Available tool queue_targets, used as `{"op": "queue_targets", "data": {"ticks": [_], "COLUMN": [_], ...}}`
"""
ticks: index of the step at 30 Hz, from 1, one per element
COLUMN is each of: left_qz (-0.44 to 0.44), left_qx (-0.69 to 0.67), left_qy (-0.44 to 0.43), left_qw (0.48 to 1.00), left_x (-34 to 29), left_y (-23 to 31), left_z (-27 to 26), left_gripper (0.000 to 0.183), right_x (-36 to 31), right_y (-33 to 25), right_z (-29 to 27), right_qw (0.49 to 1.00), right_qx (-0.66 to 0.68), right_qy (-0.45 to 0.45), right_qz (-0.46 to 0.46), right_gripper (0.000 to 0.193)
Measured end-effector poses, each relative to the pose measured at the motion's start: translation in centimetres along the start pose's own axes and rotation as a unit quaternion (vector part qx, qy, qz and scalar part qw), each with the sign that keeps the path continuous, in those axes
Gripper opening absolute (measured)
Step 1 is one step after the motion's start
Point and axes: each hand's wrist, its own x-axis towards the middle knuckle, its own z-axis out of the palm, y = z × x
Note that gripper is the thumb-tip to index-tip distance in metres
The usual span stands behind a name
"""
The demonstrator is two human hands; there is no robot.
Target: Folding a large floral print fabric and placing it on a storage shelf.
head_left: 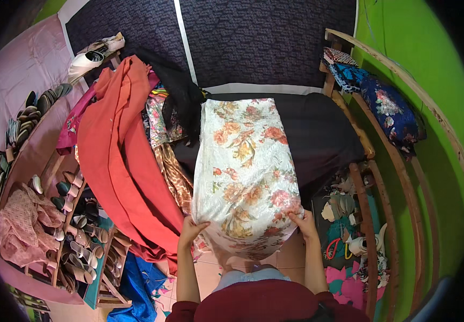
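Observation:
A white floral fabric with orange, pink and gold flowers stretches from the black-covered surface toward me, its near end hanging over the edge. My left hand pinches its near left corner. At the near right corner my right hand grips the same fabric, thumb on top. Between my hands the cloth sags a little. Its far end lies flat on the black cover. Close by on the left drapes a long red cloth, next to a leopard-print cloth.
Wooden racks of shoes stand at the left. A wooden frame on the right holds a blue floral bundle. Blue shiny fabric and scraps lie on the tiled floor. Pink pieces and scissors with red handles sit at lower right.

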Motion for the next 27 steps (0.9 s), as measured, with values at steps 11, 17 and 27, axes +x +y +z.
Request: {"op": "queue_targets", "data": {"ticks": [11,17,27], "left_qz": [0.270,0.348,0.339], "left_qx": [-0.079,-0.074,-0.135], "left_qy": [0.062,0.028,-0.044], "left_qw": [0.958,0.934,0.930], "left_x": [-2.2,-3.4,-7.3], "left_y": [15.2,19.2,21.5], "left_z": [-2.2,-3.1,-2.5], "left_gripper": [0.020,0.027,0.036], "right_x": [-3.7,-6.1,-14.2], "right_y": [-16.6,-19.6,-18.3], "right_z": [2.8,3.9,1.7], "right_qw": [0.963,0.942,0.951], "right_qx": [-0.058,-0.032,0.049], "right_qy": [0.081,0.092,-0.065], "right_qz": [-0.252,-0.321,-0.297], "right_gripper": [0.016,0.021,0.074]}}
